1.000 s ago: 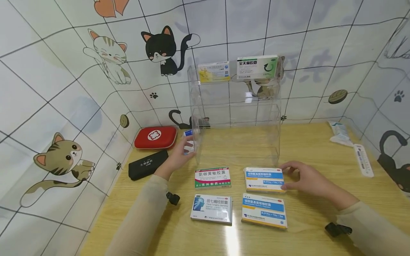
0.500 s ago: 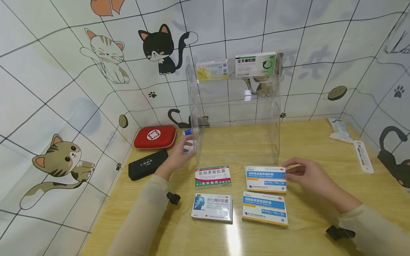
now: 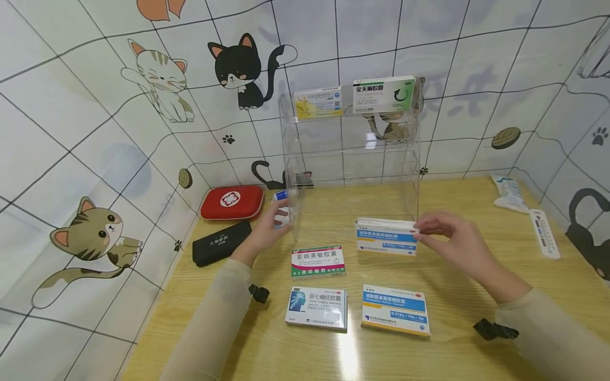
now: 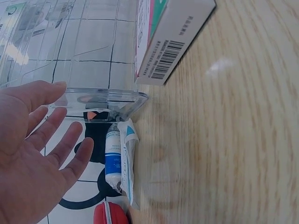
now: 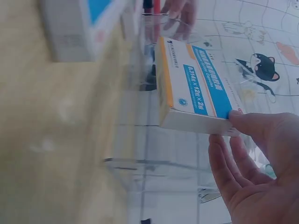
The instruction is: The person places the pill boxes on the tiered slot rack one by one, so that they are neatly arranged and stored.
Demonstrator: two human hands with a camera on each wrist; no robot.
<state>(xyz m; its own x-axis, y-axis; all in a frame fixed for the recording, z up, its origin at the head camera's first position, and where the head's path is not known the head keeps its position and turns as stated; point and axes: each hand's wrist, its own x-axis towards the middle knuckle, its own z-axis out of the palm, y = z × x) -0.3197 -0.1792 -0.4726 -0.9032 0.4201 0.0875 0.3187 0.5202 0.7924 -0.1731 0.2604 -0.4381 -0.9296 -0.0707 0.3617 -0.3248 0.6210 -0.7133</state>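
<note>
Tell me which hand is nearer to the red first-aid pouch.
Left. The left hand rests against the clear acrylic shelf, just right of the red first-aid pouch. The right hand is far across the table, holding a blue-and-white medicine box.

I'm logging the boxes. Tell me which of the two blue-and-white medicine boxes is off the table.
The far one: the blue-and-white box pinched at its right end by the right hand, raised before the clear rack. Its twin lies flat on the table, nearest the person.

Bright, even, soft-shadowed; glare streak on the table (image 3: 347,354); wide-angle bending at head-view edges; right-wrist view motion-blurred on its left.
</note>
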